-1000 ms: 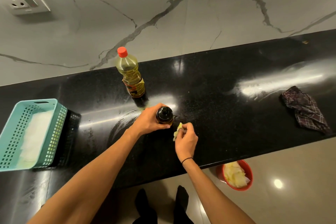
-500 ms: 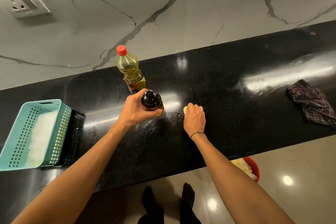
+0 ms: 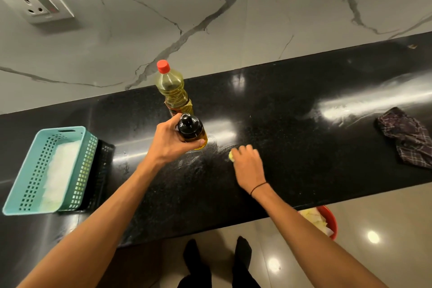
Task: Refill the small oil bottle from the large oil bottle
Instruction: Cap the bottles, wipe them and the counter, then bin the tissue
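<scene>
Socket sits at the far left on the marble wall, above the black bench. Below it, on the bench's left end, we see a teal basket with something pale and white inside, and a black basket pressed against its right side. Moving right, our left hand grips the small bottle around its body, fingers and thumb curled round it; the bottle is dark at the top with a black cap on, amber near its base, and we hold it raised off the bench. Just behind it stands the big bottle, upright on the bench, full of yellow oil, its red cap on. The small bottle overlaps the big one's label from our view; we cannot tell whether they touch. A greasy smear shines on the bench below the small bottle. Right of that, our right hand is knuckles-up on the bench with fingers curled over a small yellowish wad, pressing it to the surface; a thin black band circles that wrist. Under the bench edge, on the floor, a red bowl holds pale scraps. Farthest right, a checked cloth lies crumpled on the bench, well apart from both bottles.
</scene>
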